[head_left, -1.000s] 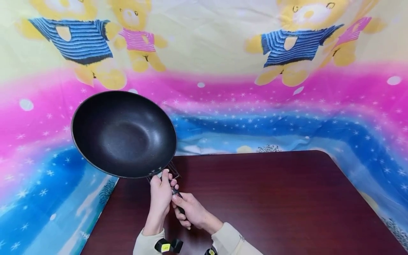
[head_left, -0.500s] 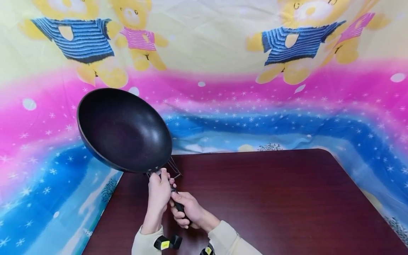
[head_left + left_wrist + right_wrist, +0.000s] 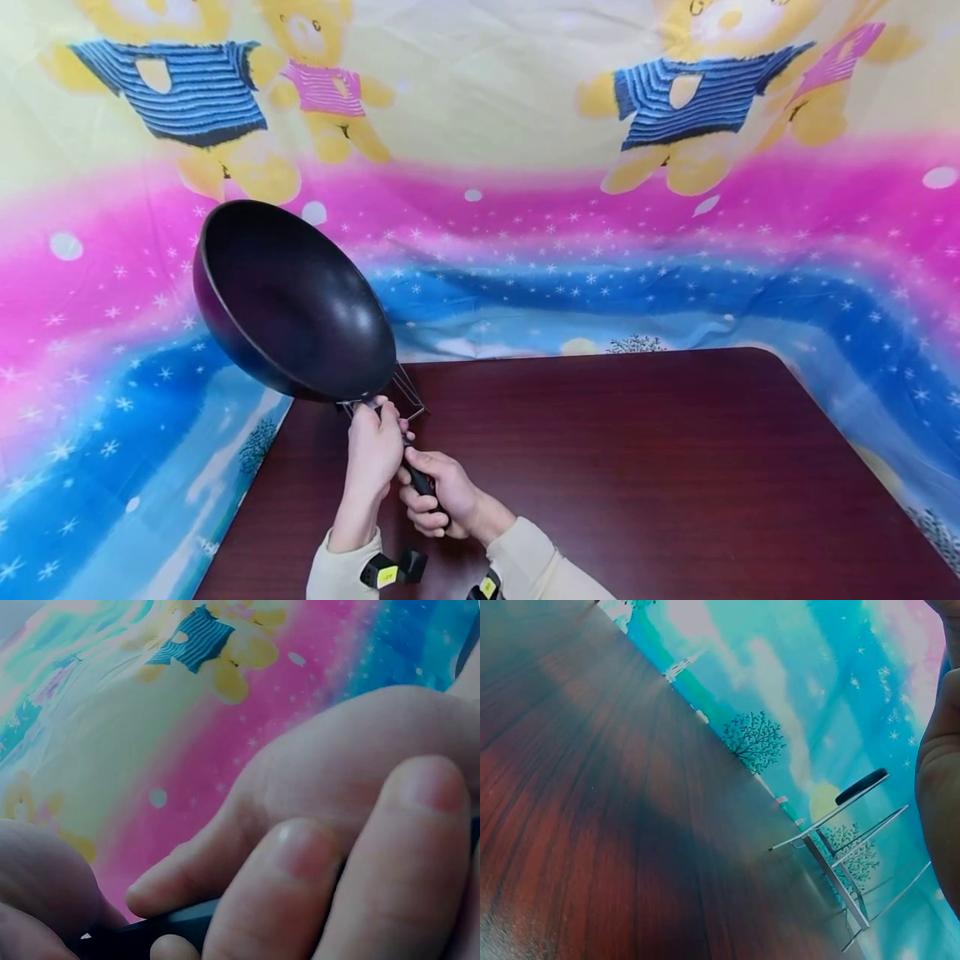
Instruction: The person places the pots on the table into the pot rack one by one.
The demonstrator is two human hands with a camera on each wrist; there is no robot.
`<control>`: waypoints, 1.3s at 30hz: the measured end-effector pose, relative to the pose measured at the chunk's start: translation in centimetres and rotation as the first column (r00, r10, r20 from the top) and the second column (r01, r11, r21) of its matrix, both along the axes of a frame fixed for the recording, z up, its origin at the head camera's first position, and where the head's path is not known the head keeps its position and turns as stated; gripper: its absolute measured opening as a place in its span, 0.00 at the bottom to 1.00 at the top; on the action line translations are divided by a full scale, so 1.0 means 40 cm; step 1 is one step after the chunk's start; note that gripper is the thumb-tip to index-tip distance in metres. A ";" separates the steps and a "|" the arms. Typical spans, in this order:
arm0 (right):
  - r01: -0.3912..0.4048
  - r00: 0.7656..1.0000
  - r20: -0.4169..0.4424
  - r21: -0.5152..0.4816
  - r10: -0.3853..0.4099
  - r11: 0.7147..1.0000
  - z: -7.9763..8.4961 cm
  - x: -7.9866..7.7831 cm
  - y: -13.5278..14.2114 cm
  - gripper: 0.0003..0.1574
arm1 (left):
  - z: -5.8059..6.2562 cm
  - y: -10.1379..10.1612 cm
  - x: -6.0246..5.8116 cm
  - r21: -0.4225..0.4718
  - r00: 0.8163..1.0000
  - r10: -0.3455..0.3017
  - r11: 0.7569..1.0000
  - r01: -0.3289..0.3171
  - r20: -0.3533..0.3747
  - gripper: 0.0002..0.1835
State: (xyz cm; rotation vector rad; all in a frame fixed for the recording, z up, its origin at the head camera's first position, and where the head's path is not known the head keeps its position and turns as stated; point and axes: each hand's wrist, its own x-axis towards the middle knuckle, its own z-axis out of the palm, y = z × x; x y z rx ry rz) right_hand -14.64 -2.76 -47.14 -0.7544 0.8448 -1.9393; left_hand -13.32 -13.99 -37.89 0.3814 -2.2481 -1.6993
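Left hand [image 3: 375,448] and right hand [image 3: 453,497] hold wok [image 3: 300,304] by handle [image 3: 421,481]; 2 yellow labels [image 3: 387,576] illegible.

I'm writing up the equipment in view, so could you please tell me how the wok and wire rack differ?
The wok is a solid, dark bowl; the wire rack is an open metal frame. The wok is tilted, gripped by the left hand and right hand; the wire rack is held by neither.

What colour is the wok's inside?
The wok is black inside, best seen in the head view.
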 end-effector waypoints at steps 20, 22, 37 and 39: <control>-0.181 0.978 0.086 -0.101 0.190 0.978 -0.030 -0.012 0.031 0.25 | -0.012 0.027 0.004 -0.033 1.000 -0.029 0.999 0.029 0.007 0.12; -0.190 0.974 0.100 -0.118 0.202 0.975 -0.035 -0.013 0.034 0.26 | -0.015 0.031 0.001 -0.029 0.999 -0.037 0.999 0.038 0.008 0.11; -0.226 0.955 0.150 -0.197 0.257 0.954 -0.060 -0.025 0.061 0.26 | -0.036 0.055 -0.010 -0.075 0.998 -0.052 0.996 0.053 0.016 0.14; -0.227 0.952 0.157 -0.210 0.262 0.951 -0.062 -0.025 0.063 0.26 | -0.039 0.058 -0.011 -0.075 0.998 -0.056 0.996 0.057 0.010 0.14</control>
